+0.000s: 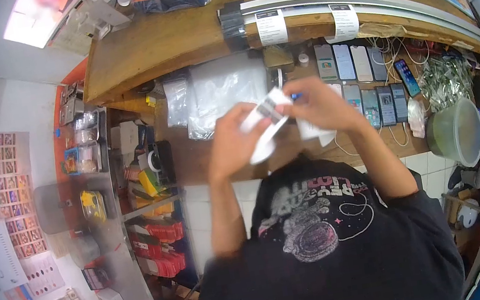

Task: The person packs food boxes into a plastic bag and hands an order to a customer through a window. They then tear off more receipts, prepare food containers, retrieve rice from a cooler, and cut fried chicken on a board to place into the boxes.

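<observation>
Left of the phones (360,62), the left hand (231,142) and right hand (322,104) have fingers pinched on the printed paper (268,106), which could tear if they pulled unevenly.

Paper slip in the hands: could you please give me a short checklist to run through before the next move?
1. Left hand gripping the paper slip: ok, fingers and thumb are on it.
2. Right hand on the slip: ok, it appears to pinch the upper end.
3. Print on the slip readable: cannot tell, dark marks show but are too blurred.
4. Small blue item by the right hand's fingers identified: cannot tell, mostly hidden.
5. Plastic bags on the counter: ok, lying beyond the left hand.
6. White cables by the phones tidy: not ok, they lie tangled.
</observation>
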Demonstrator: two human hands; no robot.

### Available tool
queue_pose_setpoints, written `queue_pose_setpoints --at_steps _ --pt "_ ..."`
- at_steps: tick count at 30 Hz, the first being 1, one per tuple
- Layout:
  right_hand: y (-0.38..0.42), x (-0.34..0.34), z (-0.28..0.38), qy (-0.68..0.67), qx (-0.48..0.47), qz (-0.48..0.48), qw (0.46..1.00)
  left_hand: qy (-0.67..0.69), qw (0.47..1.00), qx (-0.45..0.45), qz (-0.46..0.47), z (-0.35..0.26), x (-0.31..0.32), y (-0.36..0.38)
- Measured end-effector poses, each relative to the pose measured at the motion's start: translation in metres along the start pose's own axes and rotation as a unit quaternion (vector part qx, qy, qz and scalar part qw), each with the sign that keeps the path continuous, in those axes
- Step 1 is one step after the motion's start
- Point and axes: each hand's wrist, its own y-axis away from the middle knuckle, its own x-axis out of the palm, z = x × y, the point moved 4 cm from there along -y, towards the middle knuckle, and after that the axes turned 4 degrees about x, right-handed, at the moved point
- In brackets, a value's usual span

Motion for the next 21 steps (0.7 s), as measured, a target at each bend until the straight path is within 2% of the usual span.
queue_pose_setpoints --at_steps 1,2,4,8,12,15,16,17,18,19,21 --pt "0.001 -0.012 0.011 -0.070 0.011 -0.026 0.997 0.027 0.998 -0.056 -0.010 0.000 -0.005 0.004" --pt "0.003 -0.029 0.011 -0.045 0.025 -0.042 0.998 0.029 0.998 -0.060 -0.008 0.001 -0.010 0.009" --pt "0.005 -0.053 -0.002 -0.096 0.016 -0.091 0.991 0.100 0.992 -0.080 -0.003 0.002 -0.019 0.013" --pt "0.017 -0.081 0.000 -0.104 0.046 -0.124 0.986 0.072 0.994 -0.080 -0.008 0.011 -0.019 0.011" --pt "0.018 -0.095 -0.022 -0.083 -0.005 -0.181 0.980 0.001 0.996 -0.092 -0.015 0.015 -0.015 0.008" --pt "0.022 -0.109 -0.048 -0.047 0.048 -0.234 0.970 -0.020 0.996 -0.083 -0.021 0.022 -0.013 0.007" --pt "0.026 -0.113 -0.053 -0.048 0.049 -0.235 0.970 -0.094 0.993 -0.062 -0.018 0.024 -0.013 0.005" --pt "0.031 -0.117 -0.059 0.037 0.093 -0.251 0.963 -0.166 0.985 -0.042 -0.014 0.025 -0.013 0.004" --pt "0.034 -0.119 -0.057 0.121 0.137 -0.264 0.947 -0.166 0.985 -0.043 -0.015 0.025 -0.010 0.004" --pt "0.036 -0.113 -0.053 0.122 0.137 -0.262 0.947 -0.180 0.983 -0.038 -0.011 0.024 -0.006 0.004" --pt "0.047 -0.091 -0.025 0.306 0.006 -0.375 0.875 -0.195 0.980 -0.034 -0.005 0.025 0.005 0.002"
